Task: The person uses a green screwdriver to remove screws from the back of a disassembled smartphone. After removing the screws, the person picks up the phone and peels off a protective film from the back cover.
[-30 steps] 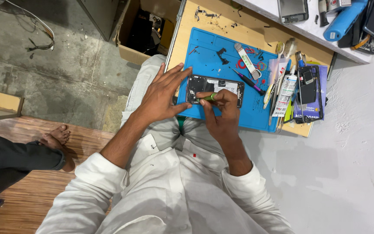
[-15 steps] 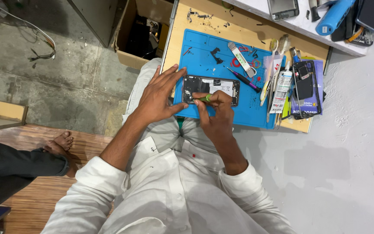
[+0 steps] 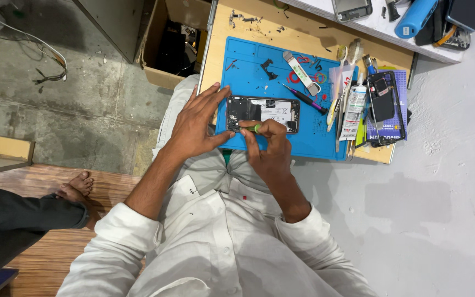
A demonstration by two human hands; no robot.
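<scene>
R hand [image 3: 270,148] pinches green-tipped screwdriver [image 3: 253,128] on opened phone [image 3: 263,113], L hand [image 3: 196,124] splayed flat at its left edge, phone lying on blue rubbery mat [image 3: 309,137] w/ white tube [image 3: 353,113] and dark rectangular phone back [image 3: 381,98] at right.

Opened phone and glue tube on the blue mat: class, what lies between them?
In the head view, between the opened phone and the glue tube lies a dark screwdriver with a purple end, on the blue mat.
</scene>
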